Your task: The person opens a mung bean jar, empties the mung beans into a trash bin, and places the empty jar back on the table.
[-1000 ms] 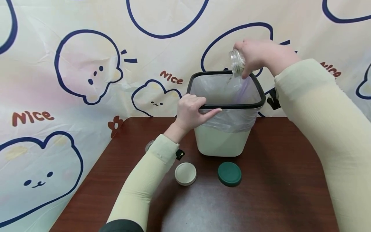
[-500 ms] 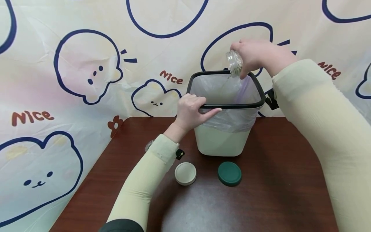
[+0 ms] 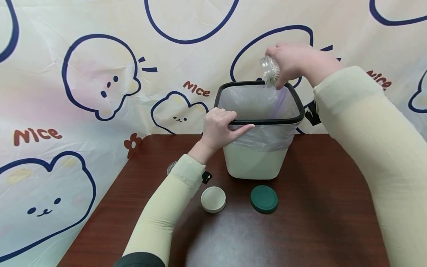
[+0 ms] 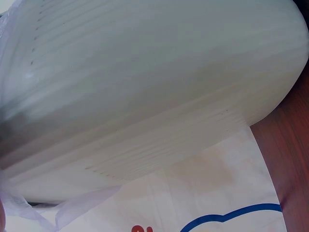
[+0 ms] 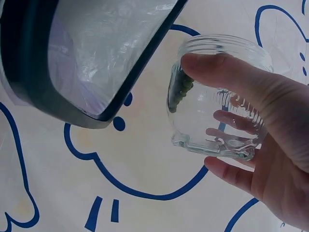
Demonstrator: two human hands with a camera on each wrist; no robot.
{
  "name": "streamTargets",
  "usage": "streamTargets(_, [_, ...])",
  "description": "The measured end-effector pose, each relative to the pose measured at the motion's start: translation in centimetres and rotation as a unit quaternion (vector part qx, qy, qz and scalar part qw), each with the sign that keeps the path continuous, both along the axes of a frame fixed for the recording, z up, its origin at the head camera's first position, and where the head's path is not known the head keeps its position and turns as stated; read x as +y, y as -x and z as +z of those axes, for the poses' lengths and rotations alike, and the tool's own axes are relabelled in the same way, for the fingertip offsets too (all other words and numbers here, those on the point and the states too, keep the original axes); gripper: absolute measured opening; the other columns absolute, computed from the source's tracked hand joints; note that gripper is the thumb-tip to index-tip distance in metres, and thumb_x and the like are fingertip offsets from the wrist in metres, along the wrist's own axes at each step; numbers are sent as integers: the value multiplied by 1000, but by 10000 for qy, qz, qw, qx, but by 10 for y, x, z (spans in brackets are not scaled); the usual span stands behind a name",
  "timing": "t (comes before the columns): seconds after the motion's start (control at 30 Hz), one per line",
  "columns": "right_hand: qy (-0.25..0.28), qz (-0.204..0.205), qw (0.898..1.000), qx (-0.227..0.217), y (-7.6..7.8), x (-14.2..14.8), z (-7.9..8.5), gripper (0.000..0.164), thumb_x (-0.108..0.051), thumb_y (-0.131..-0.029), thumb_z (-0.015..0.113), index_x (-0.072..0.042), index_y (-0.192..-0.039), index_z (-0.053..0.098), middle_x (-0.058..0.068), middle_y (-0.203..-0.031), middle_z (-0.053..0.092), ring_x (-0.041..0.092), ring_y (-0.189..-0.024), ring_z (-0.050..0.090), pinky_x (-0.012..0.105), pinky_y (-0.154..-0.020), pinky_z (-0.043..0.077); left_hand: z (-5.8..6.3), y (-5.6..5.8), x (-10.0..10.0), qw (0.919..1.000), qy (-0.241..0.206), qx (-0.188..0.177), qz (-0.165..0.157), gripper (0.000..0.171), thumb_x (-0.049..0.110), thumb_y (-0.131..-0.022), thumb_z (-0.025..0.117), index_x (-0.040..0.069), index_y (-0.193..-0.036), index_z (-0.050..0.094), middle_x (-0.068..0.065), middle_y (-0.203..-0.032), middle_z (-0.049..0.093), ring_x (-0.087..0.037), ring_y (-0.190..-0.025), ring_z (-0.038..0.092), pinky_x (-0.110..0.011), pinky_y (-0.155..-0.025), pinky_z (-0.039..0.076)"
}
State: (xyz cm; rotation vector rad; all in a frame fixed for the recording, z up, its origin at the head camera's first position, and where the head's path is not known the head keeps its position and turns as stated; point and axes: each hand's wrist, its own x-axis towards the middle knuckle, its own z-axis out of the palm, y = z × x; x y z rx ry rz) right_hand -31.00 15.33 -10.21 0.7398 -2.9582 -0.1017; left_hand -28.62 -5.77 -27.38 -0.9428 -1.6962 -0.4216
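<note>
My right hand (image 3: 293, 63) grips a clear glass jar (image 5: 217, 121), lidless and tipped mouth-down toward the trash bin. In the right wrist view the thumb lies across the jar near its threaded neck, with fingers behind the glass. A dark green patch shows through the wall beside the thumb. The pale trash bin (image 3: 255, 163) has a black rim and a clear bag (image 3: 267, 139) folded over it. At its near left corner, my left hand (image 3: 218, 126) holds the rim, thumb stretched along the front. The left wrist view shows mostly the bin's side (image 4: 159, 82).
On the brown table (image 3: 320, 222), a white lid (image 3: 213, 199) and a green lid (image 3: 264, 199) lie in front of the bin. Another round clear glass item (image 3: 171, 167) is partly hidden behind the left sleeve. A cartoon-printed cloth (image 3: 110, 148) hangs behind.
The jar and my right hand have shifted slightly left over the bin. The thin stream falling from the jar's mouth earlier no longer shows. My left hand stays on the rim.
</note>
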Motion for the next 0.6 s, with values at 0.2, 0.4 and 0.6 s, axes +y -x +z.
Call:
streamTargets(0.2, [53, -24, 9990, 441, 0, 1, 1, 89, -17, -60, 77, -1, -133, 28, 27, -119, 37, 44, -102, 40, 59, -77, 38, 0, 0, 1, 10000, -14, -2, -17, 57, 55, -70, 66, 12, -50, 34, 3, -45, 28, -12, -42, 25, -27, -43, 23])
streamTargets(0.4, [-82, -12, 9999, 131, 1, 0, 0, 91, -18, -57, 80, 0, -130, 29, 28, -116, 38, 45, -102, 39, 59, -81, 35, 0, 0, 0, 10000, 25, -39, -2, 57, 55, -70, 66, 12, -50, 35, 3, -45, 29, -12, -42, 26, -27, -43, 23])
streamTargets(0.6, [-7, 33, 9992, 404, 2, 0, 0, 88, -18, -59, 78, 0, -131, 29, 27, -117, 38, 44, -102, 40, 59, -80, 37, -1, -2, -2, 10000, -8, -8, 7, 57, 55, -70, 67, 12, -49, 34, 3, -44, 28, -11, -41, 25, -27, -43, 23])
